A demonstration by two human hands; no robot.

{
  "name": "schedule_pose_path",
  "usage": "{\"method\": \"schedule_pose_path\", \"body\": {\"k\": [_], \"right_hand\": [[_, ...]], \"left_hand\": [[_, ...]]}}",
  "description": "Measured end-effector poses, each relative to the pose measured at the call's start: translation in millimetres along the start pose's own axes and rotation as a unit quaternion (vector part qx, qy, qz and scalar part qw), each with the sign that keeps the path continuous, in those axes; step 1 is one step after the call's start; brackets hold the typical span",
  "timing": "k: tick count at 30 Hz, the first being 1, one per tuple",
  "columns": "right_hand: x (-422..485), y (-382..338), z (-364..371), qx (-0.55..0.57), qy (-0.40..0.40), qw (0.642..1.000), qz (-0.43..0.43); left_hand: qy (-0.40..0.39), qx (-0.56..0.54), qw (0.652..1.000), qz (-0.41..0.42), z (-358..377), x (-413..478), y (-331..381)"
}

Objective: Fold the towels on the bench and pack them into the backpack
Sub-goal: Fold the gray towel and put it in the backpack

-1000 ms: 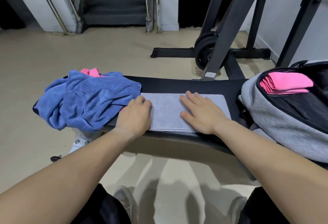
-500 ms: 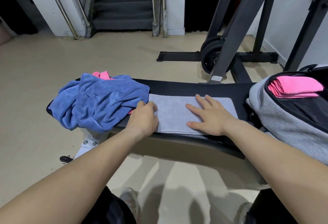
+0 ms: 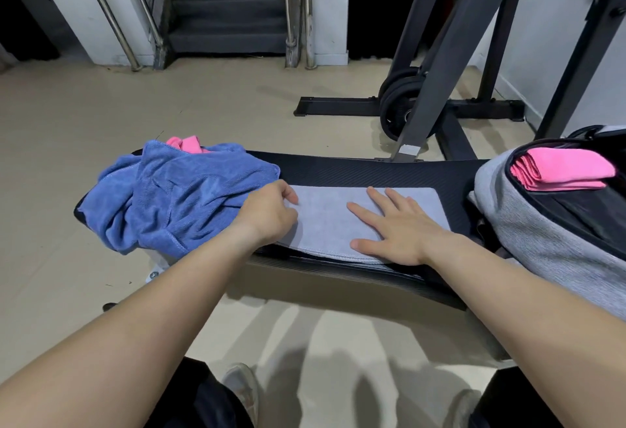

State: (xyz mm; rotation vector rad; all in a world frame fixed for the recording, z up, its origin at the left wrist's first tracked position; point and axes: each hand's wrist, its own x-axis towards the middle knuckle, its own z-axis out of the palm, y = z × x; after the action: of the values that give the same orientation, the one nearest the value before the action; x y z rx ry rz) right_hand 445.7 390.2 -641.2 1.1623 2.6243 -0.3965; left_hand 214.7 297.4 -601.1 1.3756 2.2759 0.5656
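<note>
Left hand pinches the grey towel at its end farthest from the backpack; right hand presses flat on it. Lying on the desk beside the backpack, it looks soft and limp, best gripped at its corners.

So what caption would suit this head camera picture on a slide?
Left hand pinches the left edge of the grey towel while the right hand presses it flat on the bench.

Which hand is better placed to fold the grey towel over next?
Probably the left hand: its fingers curl at the left end of the grey towel, while the right hand lies flat, pinning it.
</note>
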Motion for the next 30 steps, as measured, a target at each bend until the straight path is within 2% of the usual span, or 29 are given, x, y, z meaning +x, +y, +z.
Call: {"method": "schedule_pose_path", "body": {"k": [7, 12, 15, 18, 22, 25, 30], "right_hand": [[13.9, -18.1, 3.1, -0.032, 0.014, 0.999, 0.026], [28.3, -40.8, 2.1, -0.027, 0.022, 0.999, 0.036], [29.1, -42.7, -2.9, -0.024, 0.026, 0.999, 0.019], [18.5, -21.7, -14.2, -0.015, 0.075, 0.997, -0.004], [-6.3, 30.4, -20.2, 0.005, 0.125, 0.991, 0.049], [-24.3, 56.3, -13.6, 0.027, 0.104, 0.991, 0.083], [-36.2, 62.2, -11.3, 0.043, 0.059, 0.994, 0.085]], "left_hand": [[0.084, -0.133, 0.986, 0.058, -24.6, -3.7, 33.6], [0.075, -0.169, 0.978, 0.099, -22.4, -7.3, 58.8], [0.060, -0.148, 0.981, 0.109, -17.2, -8.7, 69.1], [0.051, -0.131, 0.982, 0.124, -8.8, -7.6, 74.5], [0.029, -0.094, 0.985, 0.144, 10.7, -2.8, 80.4], [0.016, -0.052, 0.986, 0.158, 27.9, 1.3, 87.9], [-0.003, 0.041, 0.981, 0.189, 53.8, 1.3, 105.7]]}}
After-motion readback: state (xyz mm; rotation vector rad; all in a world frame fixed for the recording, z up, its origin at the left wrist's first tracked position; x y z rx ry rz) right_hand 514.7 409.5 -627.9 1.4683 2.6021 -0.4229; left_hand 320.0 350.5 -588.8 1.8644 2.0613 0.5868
